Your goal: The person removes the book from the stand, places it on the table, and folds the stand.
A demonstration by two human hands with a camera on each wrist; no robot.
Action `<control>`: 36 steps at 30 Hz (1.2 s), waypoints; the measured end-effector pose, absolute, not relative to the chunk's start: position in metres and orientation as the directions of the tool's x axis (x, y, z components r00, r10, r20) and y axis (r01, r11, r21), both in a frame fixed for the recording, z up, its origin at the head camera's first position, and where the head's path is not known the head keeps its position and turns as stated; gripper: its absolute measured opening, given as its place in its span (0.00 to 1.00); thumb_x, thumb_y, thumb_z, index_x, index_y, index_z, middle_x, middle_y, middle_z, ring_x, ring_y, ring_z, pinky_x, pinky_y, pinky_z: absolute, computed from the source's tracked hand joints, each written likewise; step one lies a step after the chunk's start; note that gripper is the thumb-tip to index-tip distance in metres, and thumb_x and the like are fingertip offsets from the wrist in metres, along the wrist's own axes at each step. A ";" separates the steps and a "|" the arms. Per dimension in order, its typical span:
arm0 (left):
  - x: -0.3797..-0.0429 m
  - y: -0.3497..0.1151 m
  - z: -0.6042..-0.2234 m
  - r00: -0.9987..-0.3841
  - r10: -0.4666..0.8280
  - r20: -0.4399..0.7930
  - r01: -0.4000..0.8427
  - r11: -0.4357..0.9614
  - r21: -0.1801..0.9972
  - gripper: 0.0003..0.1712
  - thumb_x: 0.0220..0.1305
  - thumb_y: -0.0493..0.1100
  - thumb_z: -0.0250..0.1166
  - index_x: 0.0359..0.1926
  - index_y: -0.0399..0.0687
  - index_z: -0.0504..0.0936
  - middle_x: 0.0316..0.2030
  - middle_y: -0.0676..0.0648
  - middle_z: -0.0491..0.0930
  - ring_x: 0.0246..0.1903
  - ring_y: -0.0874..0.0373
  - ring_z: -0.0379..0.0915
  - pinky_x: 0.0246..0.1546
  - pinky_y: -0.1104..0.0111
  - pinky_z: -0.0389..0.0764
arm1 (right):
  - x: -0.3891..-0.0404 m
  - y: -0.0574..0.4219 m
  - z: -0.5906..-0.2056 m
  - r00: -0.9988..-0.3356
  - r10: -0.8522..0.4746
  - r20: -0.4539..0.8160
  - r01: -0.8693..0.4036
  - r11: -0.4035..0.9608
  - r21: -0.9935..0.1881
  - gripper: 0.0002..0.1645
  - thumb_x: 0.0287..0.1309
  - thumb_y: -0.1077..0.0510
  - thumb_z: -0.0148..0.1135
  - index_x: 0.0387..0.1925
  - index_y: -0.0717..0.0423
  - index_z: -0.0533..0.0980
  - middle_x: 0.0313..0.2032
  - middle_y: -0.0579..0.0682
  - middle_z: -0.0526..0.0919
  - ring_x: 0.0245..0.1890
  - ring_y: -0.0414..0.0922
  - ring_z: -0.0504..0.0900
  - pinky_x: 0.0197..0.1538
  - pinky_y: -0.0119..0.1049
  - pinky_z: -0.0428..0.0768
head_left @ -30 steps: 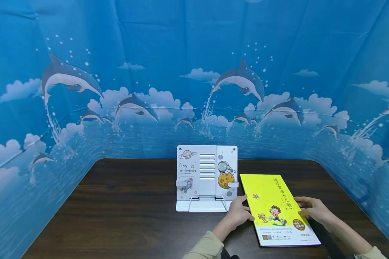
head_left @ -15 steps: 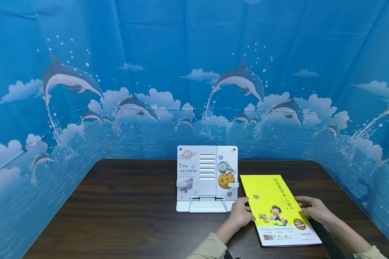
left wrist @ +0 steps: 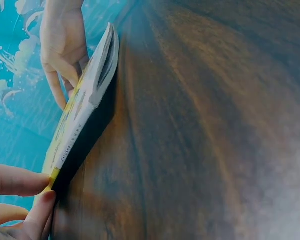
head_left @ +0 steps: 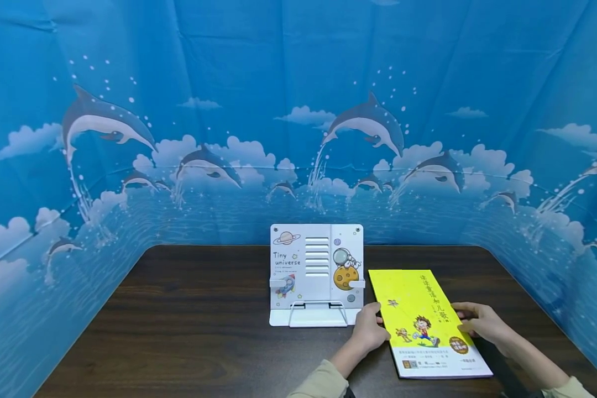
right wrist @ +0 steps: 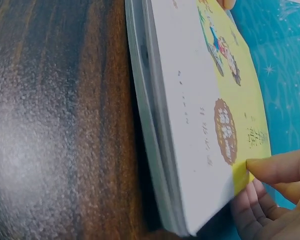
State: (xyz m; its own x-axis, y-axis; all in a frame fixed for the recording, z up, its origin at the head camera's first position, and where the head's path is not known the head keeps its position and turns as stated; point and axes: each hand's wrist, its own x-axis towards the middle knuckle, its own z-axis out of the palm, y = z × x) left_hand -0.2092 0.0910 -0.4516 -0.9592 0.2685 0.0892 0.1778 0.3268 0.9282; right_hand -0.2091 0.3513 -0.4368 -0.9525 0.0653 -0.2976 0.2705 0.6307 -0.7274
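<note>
A children's book (head_left: pixel 413 298), with a yellow and white cover and a cartoon running boy, lies face up on the right of the table. At its left edge my left hand (head_left: pixel 370 329) pinches the spine; in the left wrist view the fingertips (left wrist: pixel 27 181) press against it. On the opposite edge my right hand (head_left: pixel 485 326) holds the book, thumb on the cover and other fingers lower down, partly hidden, as the right wrist view shows. Just left of the book stands a white metal book stand (head_left: pixel 318 293) with space drawings, two side clips and a wire front support.
Dark wood-grain table (head_left: pixel 194 320) extends to the left of the stand and in front of it. A blue curtain (head_left: pixel 258 110) printed with dolphins and clouds encloses the table's back and sides.
My left hand has shifted very slightly rightward and toward me at the book's left edge. The book, the right hand and the stand stay almost where they were.
</note>
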 end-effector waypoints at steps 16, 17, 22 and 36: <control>-0.212 0.063 -0.424 -0.923 0.384 0.016 0.173 0.378 0.910 0.33 0.45 0.31 0.69 0.56 0.36 0.71 0.49 0.43 0.72 0.42 0.55 0.71 0.33 0.73 0.74 | -0.241 0.366 -0.450 -0.983 -0.003 -0.185 0.146 0.604 -0.783 0.41 0.51 0.54 0.62 0.62 0.68 0.57 0.47 0.62 0.71 0.39 0.48 0.73 0.37 0.34 0.77; -0.214 0.059 -0.420 -0.919 0.394 0.018 0.184 0.388 0.903 0.32 0.46 0.33 0.69 0.56 0.38 0.72 0.49 0.44 0.73 0.43 0.55 0.71 0.33 0.73 0.75 | -0.243 0.362 -0.449 -0.982 0.004 -0.187 0.153 0.598 -0.787 0.40 0.51 0.55 0.61 0.62 0.67 0.57 0.47 0.61 0.71 0.39 0.47 0.73 0.36 0.33 0.77; -0.220 0.032 -0.402 -0.893 0.444 0.077 0.265 0.379 0.886 0.27 0.51 0.36 0.67 0.55 0.41 0.74 0.52 0.46 0.74 0.46 0.52 0.72 0.37 0.72 0.75 | -0.239 0.331 -0.416 -0.987 -0.042 -0.155 0.098 0.603 -0.791 0.36 0.54 0.60 0.57 0.62 0.71 0.57 0.48 0.65 0.70 0.40 0.49 0.72 0.37 0.37 0.76; -0.236 -0.082 -0.405 -0.917 0.230 0.326 0.395 0.405 0.825 0.21 0.49 0.31 0.66 0.48 0.35 0.77 0.43 0.38 0.77 0.39 0.46 0.74 0.34 0.71 0.78 | -0.247 0.261 -0.382 -0.982 -0.182 -0.054 -0.053 0.539 -0.840 0.30 0.57 0.62 0.57 0.59 0.68 0.61 0.49 0.67 0.70 0.44 0.52 0.76 0.45 0.47 0.77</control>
State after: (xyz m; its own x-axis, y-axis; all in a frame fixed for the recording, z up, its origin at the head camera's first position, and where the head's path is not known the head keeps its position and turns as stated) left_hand -0.2363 -0.0825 -0.4051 -0.9167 0.2303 0.3265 0.3953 0.4046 0.8247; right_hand -0.2475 0.2606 -0.3817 -0.9818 -0.1819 -0.0544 -0.0534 0.5394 -0.8404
